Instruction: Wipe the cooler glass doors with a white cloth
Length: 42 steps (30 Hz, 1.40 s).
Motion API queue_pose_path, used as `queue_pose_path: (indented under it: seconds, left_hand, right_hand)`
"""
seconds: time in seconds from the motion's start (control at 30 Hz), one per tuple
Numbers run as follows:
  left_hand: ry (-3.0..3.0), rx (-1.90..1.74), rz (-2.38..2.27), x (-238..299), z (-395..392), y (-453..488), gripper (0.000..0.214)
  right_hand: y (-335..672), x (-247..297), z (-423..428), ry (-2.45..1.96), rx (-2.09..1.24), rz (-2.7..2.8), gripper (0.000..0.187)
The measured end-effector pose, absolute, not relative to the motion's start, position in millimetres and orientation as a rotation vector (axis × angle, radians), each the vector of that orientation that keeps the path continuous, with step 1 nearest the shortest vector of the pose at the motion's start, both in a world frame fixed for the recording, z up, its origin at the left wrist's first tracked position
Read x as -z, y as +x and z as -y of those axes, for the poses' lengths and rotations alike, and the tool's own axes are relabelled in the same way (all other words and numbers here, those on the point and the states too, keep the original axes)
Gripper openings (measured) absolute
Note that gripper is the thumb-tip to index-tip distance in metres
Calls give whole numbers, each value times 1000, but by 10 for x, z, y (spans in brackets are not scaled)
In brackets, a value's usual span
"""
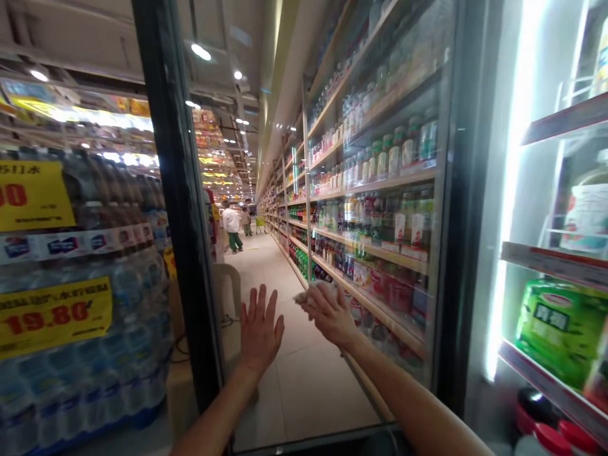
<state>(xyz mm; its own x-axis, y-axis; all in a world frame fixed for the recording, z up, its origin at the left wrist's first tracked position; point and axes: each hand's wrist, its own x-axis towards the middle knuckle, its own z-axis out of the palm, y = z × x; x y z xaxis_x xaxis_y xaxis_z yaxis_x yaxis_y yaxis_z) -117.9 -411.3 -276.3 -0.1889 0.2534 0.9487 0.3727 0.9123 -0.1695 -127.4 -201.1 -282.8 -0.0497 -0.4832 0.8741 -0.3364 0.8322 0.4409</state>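
A glass cooler door (294,380) in a dark frame stands before me, swung away from the lit cooler. My left hand (261,326) is open, fingers spread and palm toward the pane; it seems to rest flat on the glass. To its right, my right hand (329,316) presses a crumpled whitish cloth (304,296) to the pane. Most of the cloth is hidden beneath the fingers, which are slightly blurred.
Right of the door, cooler shelves (553,263) hold a green package (560,329) and bottles. Stacked water bottles (85,367) with yellow price signs (54,316) stand at left. Through the glass show an aisle, bottle shelves (370,190), a chair (230,282) and distant people (232,221).
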Motion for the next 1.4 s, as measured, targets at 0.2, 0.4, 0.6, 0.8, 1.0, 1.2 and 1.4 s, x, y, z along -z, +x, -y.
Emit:
queue_pose_path:
  seconds: [0.2, 0.4, 0.6, 0.8, 1.0, 1.2, 1.4]
  left_hand:
    - [-457, 136, 1792, 2801, 4084, -1186, 65]
    - [-432, 101, 1783, 2805, 4063, -1189, 69]
    - [-443, 84, 1788, 2802, 4082, -1182, 70]
    - [-408, 140, 1799, 2829, 4025, -1186, 70]
    - [-436, 100, 1801, 2822, 4070, -1178, 69]
    - [-435, 84, 1791, 2846, 4071, -1182, 64]
    - [-413, 81, 1810, 2846, 4068, -1168, 63]
  right_hand:
    - [-1244, 2683, 1050, -164, -291, 1474, 49]
    - [-1201, 2812, 1617, 116, -176, 1610, 49]
    - [-1201, 2978, 1253, -11, -152, 1568, 42]
    - [-1198, 2956, 999, -227, -241, 1490, 53]
    - [-1245, 2966, 1776, 350, 1, 1679, 47]
    - [-1286, 2632, 1111, -100, -217, 1466, 52]
    - [-1265, 2578, 1620, 73, -142, 1557, 51]
